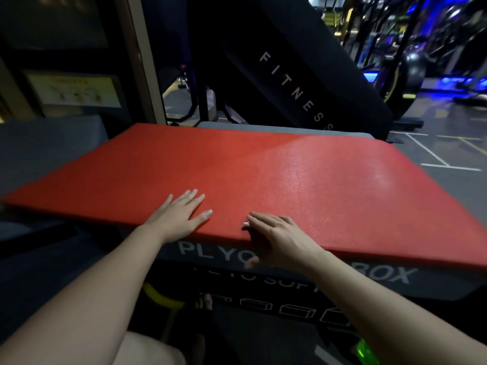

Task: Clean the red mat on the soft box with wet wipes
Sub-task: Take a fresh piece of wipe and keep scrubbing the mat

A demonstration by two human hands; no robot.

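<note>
Both flat and empty, my left hand (181,217) and right hand (276,238) should press the red mat (263,167) evenly to square it.

I am in a gym. Just below my fingers (195,198) the soft box (216,252) is lettered PLYO and BOX. Beyond them leans a black pad (295,85) marked FITNESS. Far off to their right are a dark exercise ball (413,69), blue-lit machines (453,83) and white floor lines (432,154).
</note>
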